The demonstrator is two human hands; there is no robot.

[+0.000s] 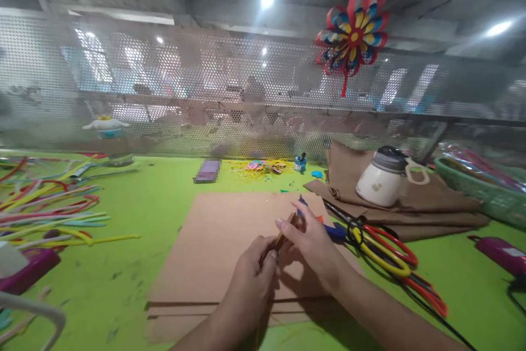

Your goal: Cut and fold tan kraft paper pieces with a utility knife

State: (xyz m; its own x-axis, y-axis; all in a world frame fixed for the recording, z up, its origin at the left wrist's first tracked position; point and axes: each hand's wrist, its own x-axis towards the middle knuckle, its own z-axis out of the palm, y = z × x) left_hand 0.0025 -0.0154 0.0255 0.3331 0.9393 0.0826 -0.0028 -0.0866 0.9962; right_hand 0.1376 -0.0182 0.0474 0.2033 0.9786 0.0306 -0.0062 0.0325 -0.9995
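Observation:
My left hand (255, 268) is closed round the lower end of a narrow brown piece (281, 240), too small and shaded to name more exactly. My right hand (311, 241) reaches in from the right, its thumb and fingers curled about the upper end of that piece. Both hands are above a stack of tan cardboard sheets (213, 247). Just behind the right fingers a blue thing with a dark pointed tip (302, 201) shows; the hand hides part of it. A blue handle (336, 233) lies beside the right wrist.
Right of the sheets lie scissors with red and yellow handles (386, 252). A white jar (380, 178) stands on folded brown cloth (447, 211), near a green basket (472, 184). Colourful strips (53, 214) spread at left. A small blue bottle (300, 163) stands behind; a paper flower (354, 36) hangs above.

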